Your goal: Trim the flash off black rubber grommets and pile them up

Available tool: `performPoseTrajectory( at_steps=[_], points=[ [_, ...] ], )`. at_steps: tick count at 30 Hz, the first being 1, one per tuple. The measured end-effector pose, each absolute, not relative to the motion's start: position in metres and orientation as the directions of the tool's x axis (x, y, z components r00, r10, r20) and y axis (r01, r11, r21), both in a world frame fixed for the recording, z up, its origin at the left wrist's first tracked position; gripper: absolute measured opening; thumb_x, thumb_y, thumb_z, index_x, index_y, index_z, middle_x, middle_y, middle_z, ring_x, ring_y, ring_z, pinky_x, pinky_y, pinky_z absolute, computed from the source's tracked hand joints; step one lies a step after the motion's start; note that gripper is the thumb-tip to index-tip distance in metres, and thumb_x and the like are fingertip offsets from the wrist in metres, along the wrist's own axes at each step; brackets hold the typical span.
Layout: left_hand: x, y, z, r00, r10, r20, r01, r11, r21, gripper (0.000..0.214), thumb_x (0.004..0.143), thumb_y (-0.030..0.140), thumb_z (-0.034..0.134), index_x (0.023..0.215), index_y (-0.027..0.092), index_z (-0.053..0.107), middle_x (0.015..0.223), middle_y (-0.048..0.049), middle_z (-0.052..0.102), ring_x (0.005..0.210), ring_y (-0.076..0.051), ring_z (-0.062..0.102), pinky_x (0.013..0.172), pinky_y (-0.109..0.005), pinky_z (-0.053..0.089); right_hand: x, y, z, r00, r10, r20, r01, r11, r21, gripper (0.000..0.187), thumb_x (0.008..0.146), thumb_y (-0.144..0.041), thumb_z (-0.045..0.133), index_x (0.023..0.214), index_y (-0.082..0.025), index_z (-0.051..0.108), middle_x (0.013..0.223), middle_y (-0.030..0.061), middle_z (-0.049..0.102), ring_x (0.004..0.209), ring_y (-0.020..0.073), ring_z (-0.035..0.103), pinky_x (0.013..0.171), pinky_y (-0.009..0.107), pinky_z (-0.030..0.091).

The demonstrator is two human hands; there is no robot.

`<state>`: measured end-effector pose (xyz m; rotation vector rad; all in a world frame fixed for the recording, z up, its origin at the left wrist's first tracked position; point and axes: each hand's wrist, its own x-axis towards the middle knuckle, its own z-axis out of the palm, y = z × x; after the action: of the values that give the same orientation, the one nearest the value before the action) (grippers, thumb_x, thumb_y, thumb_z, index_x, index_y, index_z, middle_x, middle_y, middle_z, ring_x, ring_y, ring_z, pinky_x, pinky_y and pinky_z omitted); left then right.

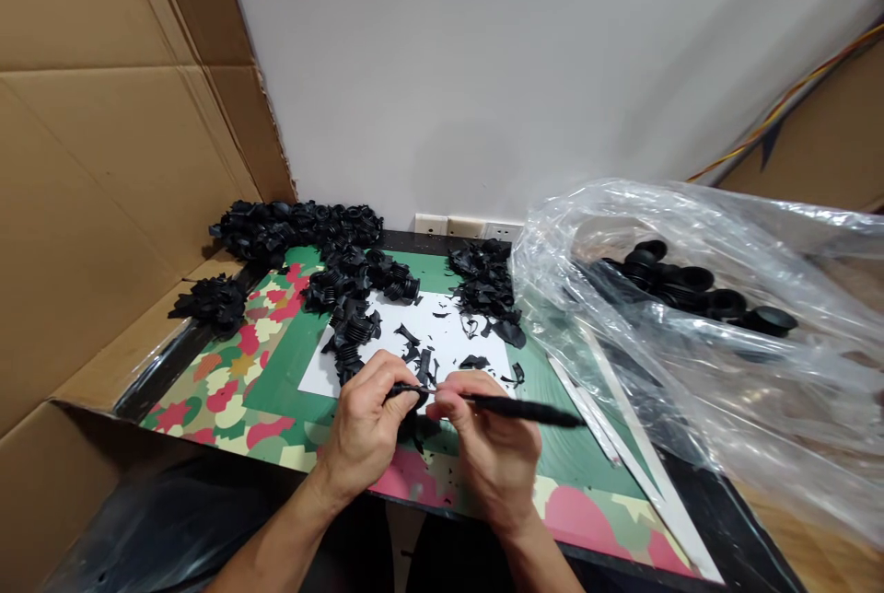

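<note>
Close together over the front of the white sheet (407, 335), both my hands are at work. My right hand (494, 446) is closed round a slim knife with a black handle (531, 411), its thin metal tip pointing left. My left hand (369, 418) pinches a black rubber piece (407, 388), mostly hidden by the fingers, and the tip meets it there. Loose black scraps (424, 363) lie on the sheet just beyond my hands. Several ribbed black rubber parts (355, 326) are heaped at the sheet's left edge.
A larger heap of black parts (296, 229) lies at the back left, and a pile of trimmings (483, 275) at the back right. A clear plastic bag (691, 381) with black round parts (677, 284) spreads over the right side. White strips (622, 446) lie beside it. Cardboard (103, 160) walls the left.
</note>
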<state>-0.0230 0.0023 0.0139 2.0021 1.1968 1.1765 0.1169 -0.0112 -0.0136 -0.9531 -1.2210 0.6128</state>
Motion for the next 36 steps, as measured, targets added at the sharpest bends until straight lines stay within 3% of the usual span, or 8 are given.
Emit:
performPoseTrajectory(
  at_steps=[3, 5, 8, 11, 18, 23, 28, 36],
  points=[
    [-0.022, 0.001, 0.015, 0.251, 0.881, 0.401, 0.402, -0.472, 0.785, 0.012, 0.082, 0.010, 0.053, 0.079, 0.019, 0.060, 0.079, -0.0014, 0.058, 0.074, -0.014, 0.055, 0.067, -0.026, 0.043, 0.120, -0.007, -0.014, 0.308, 0.677, 0.668, 0.333, 0.581, -0.743, 0.008, 0.083, -0.017, 0.062, 0.077, -0.019, 0.066, 0.071, 0.0034, 0.067, 0.067, 0.0170, 0.064, 0.062, 0.031, 0.054],
    [-0.023, 0.001, 0.015, 0.241, 0.882, 0.406, 0.395, -0.471, 0.789, 0.011, 0.082, 0.011, 0.054, 0.078, 0.019, 0.060, 0.079, -0.0014, 0.058, 0.074, -0.014, 0.055, 0.067, -0.026, 0.043, 0.126, -0.004, -0.014, 0.424, 0.665, 0.615, 0.310, 0.531, -0.789, 0.006, 0.083, -0.020, 0.063, 0.079, -0.018, 0.066, 0.074, 0.0037, 0.066, 0.066, 0.0167, 0.064, 0.060, 0.031, 0.054],
    [-0.025, 0.002, 0.015, 0.216, 0.887, 0.408, 0.406, -0.461, 0.789, 0.012, 0.082, 0.010, 0.054, 0.077, 0.019, 0.060, 0.079, -0.0015, 0.058, 0.074, -0.015, 0.055, 0.067, -0.026, 0.043, 0.135, -0.002, -0.012, 0.509, 0.796, 0.327, -0.010, 0.385, -0.923, 0.017, 0.082, -0.033, 0.066, 0.085, -0.016, 0.066, 0.076, 0.0043, 0.066, 0.058, 0.0161, 0.065, 0.054, 0.031, 0.055],
    [-0.026, 0.003, 0.014, 0.206, 0.887, 0.413, 0.416, -0.461, 0.784, 0.012, 0.081, 0.010, 0.054, 0.078, 0.019, 0.060, 0.079, -0.0020, 0.058, 0.074, -0.016, 0.056, 0.068, -0.027, 0.044, 0.139, -0.005, -0.009, 0.350, 0.932, 0.093, -0.360, 0.225, -0.905, 0.029, 0.080, -0.043, 0.066, 0.087, -0.016, 0.064, 0.078, 0.0045, 0.067, 0.056, 0.0154, 0.066, 0.051, 0.028, 0.054],
    [-0.025, 0.003, 0.012, 0.200, 0.887, 0.416, 0.431, -0.461, 0.776, 0.012, 0.082, 0.010, 0.053, 0.077, 0.019, 0.060, 0.079, -0.0016, 0.058, 0.075, -0.015, 0.056, 0.068, -0.027, 0.044, 0.132, -0.012, -0.011, 0.008, 0.999, 0.052, -0.607, 0.047, -0.793, 0.032, 0.083, -0.052, 0.058, 0.089, -0.021, 0.054, 0.091, 0.0077, 0.072, 0.050, 0.0149, 0.066, 0.039, 0.023, 0.051],
    [-0.026, 0.002, 0.013, 0.201, 0.881, 0.429, 0.446, -0.472, 0.761, 0.013, 0.082, 0.010, 0.053, 0.078, 0.019, 0.060, 0.078, -0.0012, 0.058, 0.074, -0.015, 0.056, 0.068, -0.027, 0.043, 0.131, -0.015, -0.015, 0.011, 0.995, 0.098, -0.576, 0.086, -0.813, 0.036, 0.081, -0.054, 0.060, 0.091, -0.020, 0.059, 0.099, 0.0096, 0.071, 0.054, 0.0159, 0.067, 0.043, 0.027, 0.052],
    [-0.025, 0.001, 0.014, 0.206, 0.878, 0.432, 0.459, -0.476, 0.750, 0.012, 0.081, 0.008, 0.053, 0.078, 0.019, 0.059, 0.079, -0.0013, 0.057, 0.075, -0.015, 0.055, 0.067, -0.026, 0.043, 0.131, -0.015, -0.018, 0.172, 0.980, 0.104, -0.405, 0.166, -0.899, 0.036, 0.075, -0.051, 0.069, 0.087, -0.017, 0.069, 0.073, 0.0034, 0.068, 0.052, 0.0131, 0.062, 0.052, 0.028, 0.052],
    [-0.023, -0.001, 0.016, 0.217, 0.878, 0.428, 0.449, -0.479, 0.755, 0.012, 0.082, 0.009, 0.052, 0.078, 0.019, 0.058, 0.079, -0.0019, 0.057, 0.075, -0.016, 0.055, 0.068, -0.027, 0.044, 0.126, -0.016, -0.014, 0.203, 0.969, 0.138, -0.331, 0.201, -0.922, 0.033, 0.074, -0.049, 0.070, 0.078, -0.017, 0.071, 0.057, 0.0016, 0.064, 0.051, 0.0148, 0.061, 0.052, 0.028, 0.052]
  ],
)
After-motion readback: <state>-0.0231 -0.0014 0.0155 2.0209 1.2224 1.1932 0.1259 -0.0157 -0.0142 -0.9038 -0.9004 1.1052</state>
